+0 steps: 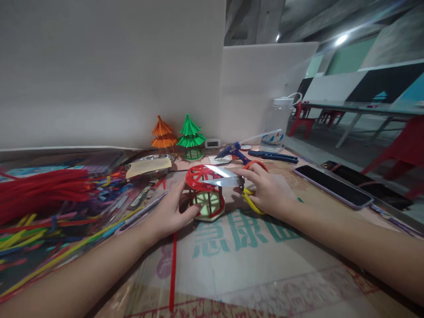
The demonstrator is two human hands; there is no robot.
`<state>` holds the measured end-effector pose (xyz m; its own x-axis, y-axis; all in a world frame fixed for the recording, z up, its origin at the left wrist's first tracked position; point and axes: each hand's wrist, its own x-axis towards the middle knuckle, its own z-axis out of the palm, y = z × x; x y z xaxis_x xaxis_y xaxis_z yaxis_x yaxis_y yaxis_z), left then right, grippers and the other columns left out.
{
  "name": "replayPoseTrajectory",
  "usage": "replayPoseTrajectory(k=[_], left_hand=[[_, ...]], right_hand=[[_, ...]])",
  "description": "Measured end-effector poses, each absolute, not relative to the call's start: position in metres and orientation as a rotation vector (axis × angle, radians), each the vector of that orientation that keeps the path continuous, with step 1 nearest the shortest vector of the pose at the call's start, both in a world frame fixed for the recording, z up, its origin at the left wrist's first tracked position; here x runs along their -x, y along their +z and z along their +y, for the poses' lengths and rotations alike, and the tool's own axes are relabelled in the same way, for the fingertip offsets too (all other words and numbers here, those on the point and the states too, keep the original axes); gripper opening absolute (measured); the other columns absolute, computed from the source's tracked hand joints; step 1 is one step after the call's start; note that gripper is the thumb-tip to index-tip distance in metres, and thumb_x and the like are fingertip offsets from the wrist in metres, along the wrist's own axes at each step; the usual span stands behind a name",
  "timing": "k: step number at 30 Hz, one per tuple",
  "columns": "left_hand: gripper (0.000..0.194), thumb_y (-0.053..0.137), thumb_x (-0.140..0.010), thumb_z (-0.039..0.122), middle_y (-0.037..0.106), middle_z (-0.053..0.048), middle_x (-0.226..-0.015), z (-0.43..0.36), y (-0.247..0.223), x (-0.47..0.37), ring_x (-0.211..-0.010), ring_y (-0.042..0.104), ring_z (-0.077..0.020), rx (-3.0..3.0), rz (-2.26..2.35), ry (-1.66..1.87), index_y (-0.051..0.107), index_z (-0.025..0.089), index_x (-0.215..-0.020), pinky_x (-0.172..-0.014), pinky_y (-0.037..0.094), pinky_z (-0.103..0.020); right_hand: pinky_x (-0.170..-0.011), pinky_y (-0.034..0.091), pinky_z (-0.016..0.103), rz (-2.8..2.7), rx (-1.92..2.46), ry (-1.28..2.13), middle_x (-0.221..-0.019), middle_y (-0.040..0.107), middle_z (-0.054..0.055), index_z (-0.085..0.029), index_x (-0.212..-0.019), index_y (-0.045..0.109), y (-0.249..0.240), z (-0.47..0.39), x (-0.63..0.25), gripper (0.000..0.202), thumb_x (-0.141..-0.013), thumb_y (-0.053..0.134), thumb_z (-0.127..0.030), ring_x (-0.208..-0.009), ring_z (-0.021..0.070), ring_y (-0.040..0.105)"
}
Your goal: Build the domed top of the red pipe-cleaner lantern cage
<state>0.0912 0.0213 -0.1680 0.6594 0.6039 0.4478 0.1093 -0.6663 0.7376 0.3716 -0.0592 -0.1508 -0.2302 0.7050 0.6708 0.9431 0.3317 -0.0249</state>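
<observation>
Near the middle of the table stands a small red-topped frame (pixel 209 198) with dark posts and a pale green, red-edged base. My left hand (pixel 172 207) grips it from the left, thumb at the posts. My right hand (pixel 261 185) is closed on scissors (pixel 225 180) with orange and yellow handles. Their blades are apart and lie over or against the frame's red top; exact contact is unclear. A red strip (pixel 172 274) lies on the printed board (pixel 251 265) below my left hand.
Pipe cleaners (pixel 43 190) crowd the left side. Behind stand orange (pixel 162 132) and green (pixel 191 137) tree-like models, a blue glue gun (pixel 232 151) and a bottle (pixel 274 123). A blue tool (pixel 273 156) and a phone (pixel 333 185) lie at the right.
</observation>
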Motion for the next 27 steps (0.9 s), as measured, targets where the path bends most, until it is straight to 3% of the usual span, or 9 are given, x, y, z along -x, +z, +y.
replayPoseTrajectory(k=[4,11,19,27], left_hand=[[0.06,0.063,-0.089,0.029,0.059,-0.014,-0.143,0.019,-0.167,-0.091,-0.121,0.067,-0.031,-2.157,0.555,0.911,0.044,0.02,-0.145,-0.102,0.058,-0.042],[0.068,0.065,-0.087,0.028,0.059,-0.015,-0.141,0.021,-0.168,-0.093,-0.118,0.068,-0.0294,-2.183,0.613,0.933,0.04,0.019,-0.149,-0.099,0.059,-0.041],[0.083,0.074,-0.083,0.046,0.055,-0.017,-0.14,0.036,-0.175,-0.092,-0.104,0.068,-0.0261,-2.176,0.8,1.023,0.035,0.02,-0.152,-0.087,0.061,-0.044],[0.078,0.07,-0.09,0.04,0.049,-0.014,-0.154,0.037,-0.177,-0.095,-0.139,0.052,-0.0305,-2.098,0.509,0.9,0.031,0.022,-0.155,-0.118,0.042,-0.048]], right_hand=[[-0.063,0.047,0.029,-2.005,1.322,-0.383,-0.105,0.063,0.01,-0.02,-0.122,0.066,-0.154,-0.056,-0.373,0.037,-0.092,0.068,-0.042,-0.082,0.0198,0.062],[-0.057,0.041,0.027,-1.995,1.478,-0.372,-0.093,0.069,0.005,-0.023,-0.118,0.07,-0.15,-0.06,-0.373,0.035,-0.089,0.071,-0.043,-0.07,0.0167,0.061],[-0.072,0.051,0.033,-1.936,1.243,-0.164,-0.106,0.064,0.01,-0.021,-0.124,0.062,-0.158,-0.049,-0.376,0.039,-0.092,0.068,-0.042,-0.089,0.0225,0.061],[-0.072,0.052,0.034,-1.976,1.251,-0.138,-0.106,0.061,0.011,-0.02,-0.122,0.06,-0.154,-0.052,-0.375,0.037,-0.091,0.069,-0.038,-0.092,0.0239,0.061]])
